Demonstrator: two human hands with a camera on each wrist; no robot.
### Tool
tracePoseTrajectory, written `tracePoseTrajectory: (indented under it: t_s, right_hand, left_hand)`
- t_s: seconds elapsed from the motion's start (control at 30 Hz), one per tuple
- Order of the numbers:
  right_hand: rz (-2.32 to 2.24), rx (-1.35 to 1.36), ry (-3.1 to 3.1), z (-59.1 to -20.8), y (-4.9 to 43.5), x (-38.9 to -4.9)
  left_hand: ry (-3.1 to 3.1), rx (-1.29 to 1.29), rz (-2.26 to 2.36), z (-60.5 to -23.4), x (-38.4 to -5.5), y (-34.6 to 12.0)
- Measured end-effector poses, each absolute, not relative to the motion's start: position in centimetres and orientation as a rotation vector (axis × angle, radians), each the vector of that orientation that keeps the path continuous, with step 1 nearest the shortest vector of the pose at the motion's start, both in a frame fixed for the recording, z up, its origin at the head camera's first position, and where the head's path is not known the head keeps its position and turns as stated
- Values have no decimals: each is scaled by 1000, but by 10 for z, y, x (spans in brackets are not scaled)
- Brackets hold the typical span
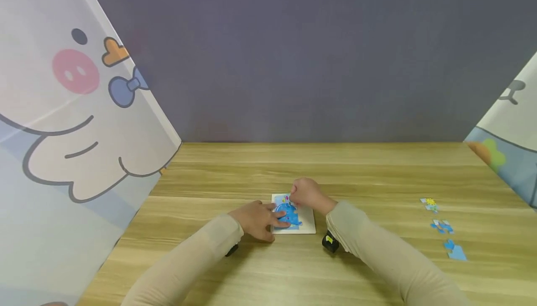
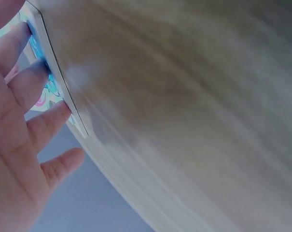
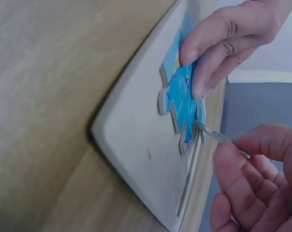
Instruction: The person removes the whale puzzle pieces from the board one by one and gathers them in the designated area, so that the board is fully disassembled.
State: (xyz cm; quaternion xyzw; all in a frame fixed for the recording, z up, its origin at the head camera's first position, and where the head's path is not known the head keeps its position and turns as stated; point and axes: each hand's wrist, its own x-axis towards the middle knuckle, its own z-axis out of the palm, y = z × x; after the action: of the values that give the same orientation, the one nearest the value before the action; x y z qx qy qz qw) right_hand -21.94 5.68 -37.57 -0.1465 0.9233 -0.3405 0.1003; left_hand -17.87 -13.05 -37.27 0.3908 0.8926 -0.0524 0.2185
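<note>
A partly assembled jigsaw puzzle (image 1: pixel 289 215) with a blue whale picture lies in a pale board tray (image 1: pixel 309 227). My left hand (image 1: pixel 257 221) reaches in from the left, its spread, straight fingers resting on the whale pieces. In the left wrist view these fingertips lie over the tray's side. At the puzzle's upper right is my right hand (image 1: pixel 309 194). Between thumb and forefinger it pinches a thin puzzle piece (image 3: pixel 212 132), tilted up with one edge against the joined pieces. The picture on that piece is hidden, as it shows nearly edge-on.
On the wooden table (image 1: pixel 369 171), far to the right, lie loose puzzle pieces in small groups: a yellow-flowered one (image 1: pixel 430 201), a blue and white one (image 1: pixel 442 226) and plain blue ones (image 1: pixel 457 252). A grey wall (image 1: pixel 319 64) rises behind the table, with cartoon-printed panels at both sides.
</note>
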Motion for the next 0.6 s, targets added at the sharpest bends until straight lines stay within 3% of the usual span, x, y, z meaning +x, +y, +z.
tracePoseTrajectory:
  t_s: [0.6]
  right_hand:
    - [-1178,-332,2601,-377,91,-223]
  left_hand:
    - [2415,1034,-210,-365,-180,-126]
